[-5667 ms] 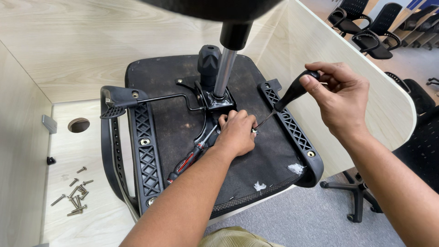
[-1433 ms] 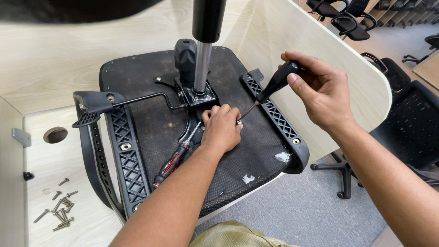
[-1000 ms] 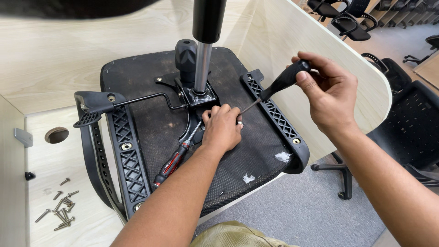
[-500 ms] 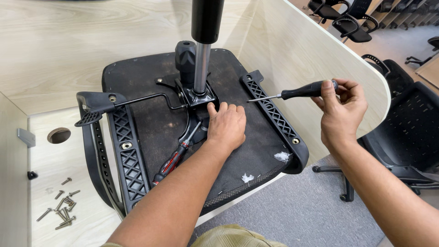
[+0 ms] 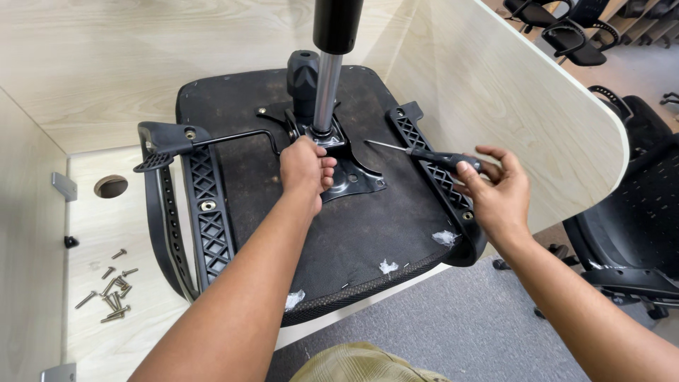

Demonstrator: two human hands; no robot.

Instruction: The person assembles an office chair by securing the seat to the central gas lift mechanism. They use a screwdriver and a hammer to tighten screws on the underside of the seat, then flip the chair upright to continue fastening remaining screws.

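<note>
While left hand (image 5: 305,166) presses one mounting plate (image 5: 351,177), right hand (image 5: 497,189) grip pinches one screwdriver (image 5: 424,155).

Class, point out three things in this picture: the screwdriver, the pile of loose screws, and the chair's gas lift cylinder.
screwdriver (image 5: 442,158): head view, on its black handle, near the right hand.
loose screws (image 5: 112,290): head view, middle of the pile on the desk.
gas lift cylinder (image 5: 325,92): head view, on its silver shaft.
</note>
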